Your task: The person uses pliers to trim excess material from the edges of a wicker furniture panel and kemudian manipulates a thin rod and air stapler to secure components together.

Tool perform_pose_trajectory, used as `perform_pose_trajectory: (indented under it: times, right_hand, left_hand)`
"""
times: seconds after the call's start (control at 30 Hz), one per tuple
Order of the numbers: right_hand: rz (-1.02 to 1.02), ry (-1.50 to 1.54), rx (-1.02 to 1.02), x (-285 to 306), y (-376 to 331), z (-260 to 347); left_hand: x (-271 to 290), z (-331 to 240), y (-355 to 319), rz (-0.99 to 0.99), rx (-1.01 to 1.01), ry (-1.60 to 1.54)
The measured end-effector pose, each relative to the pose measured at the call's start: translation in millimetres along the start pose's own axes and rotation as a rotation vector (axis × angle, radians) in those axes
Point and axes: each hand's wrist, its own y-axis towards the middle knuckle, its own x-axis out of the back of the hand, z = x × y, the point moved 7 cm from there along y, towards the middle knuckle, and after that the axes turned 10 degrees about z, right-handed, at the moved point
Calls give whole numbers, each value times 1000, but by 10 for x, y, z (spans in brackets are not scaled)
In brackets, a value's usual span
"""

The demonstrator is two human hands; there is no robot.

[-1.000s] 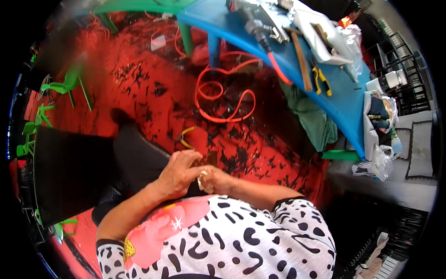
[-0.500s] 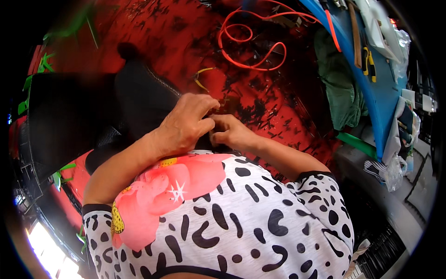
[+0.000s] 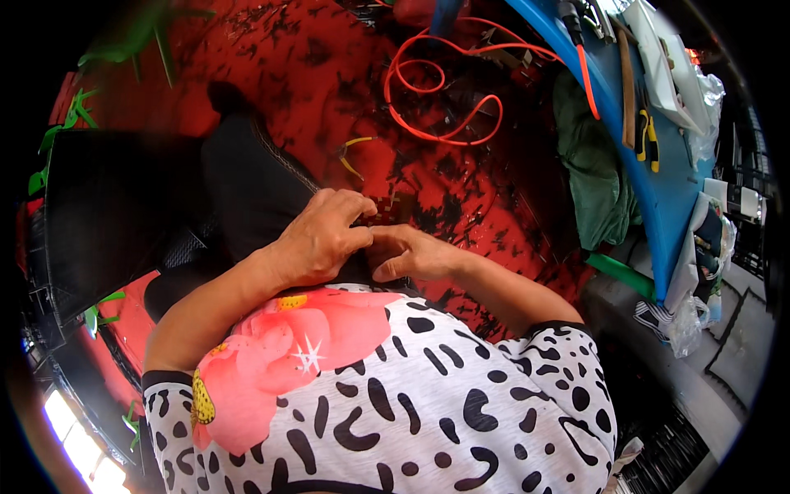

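Head view: both forearms angle inward across the front of the patterned shirt [image 3: 444, 395], elbows out, so the hands meet before the body. The left hand [image 3: 322, 235] is held back-up, knuckles raised, wrist slightly bent, its fingers curled toward the right and downward. The right hand [image 3: 414, 253] comes from the right, lower and flatter, fingers bent inward and thumb folded toward the body. The hands are close together, seeming to touch at the fingers. Each grip is curled, but the fingertips are hidden, so I cannot tell what, if anything, either pinches. A black-trousered leg [image 3: 255, 177] lies just beyond the left hand. Nearby on the red floor [image 3: 288, 90], farther out, is a yellow-handled tool [image 3: 357, 142]; the blue table [image 3: 658, 216] stands well apart, far right.
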Motion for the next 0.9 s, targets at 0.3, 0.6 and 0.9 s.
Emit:
perform_pose_trajectory:
  times: [0.3,0.6,0.9]
  right_hand:
    - [27,637,312,-71,212,-161]
    - [-373,-350,-55,802,-448,244]
    - [-765,-695,-509,2327,-1563,-2728]
  left_hand:
    - [233,49,-43,-81,77,-59]
    - [605,620,-1117,-356,468,-3]
    - [-17,1611,-2805,-459,1058,-179]
